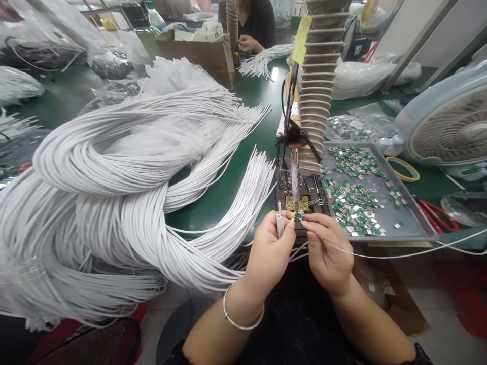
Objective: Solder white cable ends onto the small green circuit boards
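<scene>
My left hand (271, 248) is closed around a few white cables (280, 225), whose cut ends stick up above the fingers. At its thumb and fingertip is a small green circuit board (299, 216) with a metal end. My right hand (330, 253) pinches at the board's other side, and a thin pale wire (384, 256) runs from its fingers off to the right. Directly above the board points the tip of an upright soldering iron (296, 177), clamped in a stand. Whether tip and board touch is too small to tell.
Big bundles of white cables (125, 167) cover the left of the green table (213, 223). On the right are a grey tray (395, 228) of small boards, red-handled scissors (437, 215), a tape roll (403, 169) and a fan (452, 121). A ribbed hose (317, 86) hangs centrally; a person (254, 25) sits opposite.
</scene>
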A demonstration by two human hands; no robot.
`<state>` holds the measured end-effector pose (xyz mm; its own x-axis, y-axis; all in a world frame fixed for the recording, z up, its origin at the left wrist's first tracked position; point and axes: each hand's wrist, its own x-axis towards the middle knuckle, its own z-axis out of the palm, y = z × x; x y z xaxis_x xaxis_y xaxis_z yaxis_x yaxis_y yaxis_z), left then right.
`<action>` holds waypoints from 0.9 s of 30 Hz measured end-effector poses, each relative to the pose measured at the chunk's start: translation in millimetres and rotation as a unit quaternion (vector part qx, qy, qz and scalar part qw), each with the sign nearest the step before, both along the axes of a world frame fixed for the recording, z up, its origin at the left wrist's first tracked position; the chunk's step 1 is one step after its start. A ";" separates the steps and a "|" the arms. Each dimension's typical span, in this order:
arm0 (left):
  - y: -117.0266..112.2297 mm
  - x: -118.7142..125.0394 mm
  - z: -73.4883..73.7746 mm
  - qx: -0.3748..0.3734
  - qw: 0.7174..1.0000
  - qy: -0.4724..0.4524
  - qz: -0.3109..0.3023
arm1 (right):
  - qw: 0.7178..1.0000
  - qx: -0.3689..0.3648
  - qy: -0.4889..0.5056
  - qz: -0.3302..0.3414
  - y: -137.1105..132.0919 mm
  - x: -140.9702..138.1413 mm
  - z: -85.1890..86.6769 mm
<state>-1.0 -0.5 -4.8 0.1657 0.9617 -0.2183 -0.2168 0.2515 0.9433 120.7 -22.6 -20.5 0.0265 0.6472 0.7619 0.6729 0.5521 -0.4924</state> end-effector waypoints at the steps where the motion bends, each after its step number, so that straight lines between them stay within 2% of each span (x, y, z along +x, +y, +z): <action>1: 0.2 -0.4 -0.5 0.002 1.000 0.003 -0.002 | 1.000 -0.003 0.006 0.005 -0.5 0.6 -1.4; 6: -0.4 -4.2 -0.3 0.014 0.998 -0.002 -0.054 | 0.998 -0.019 0.055 0.004 -2.6 3.6 -5.9; 10: -2.0 -7.7 0.2 0.023 0.996 0.000 -0.083 | 0.996 -0.071 0.047 -0.017 -3.2 3.6 -1.0; 19: 0.2 -7.8 -2.5 0.027 0.999 0.002 -0.041 | 0.974 -0.190 0.124 0.018 -2.6 -1.5 7.3; 27: 5.2 -5.4 0.9 0.006 0.999 -0.021 -0.026 | 0.965 -0.201 0.168 0.019 1.3 -6.7 9.9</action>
<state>-6.4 4.7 -3.8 0.2243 0.9540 -0.1988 -0.2432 0.2524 0.9366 114.0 -21.3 -10.6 0.1985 0.8944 0.4008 0.4213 0.2913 -0.8588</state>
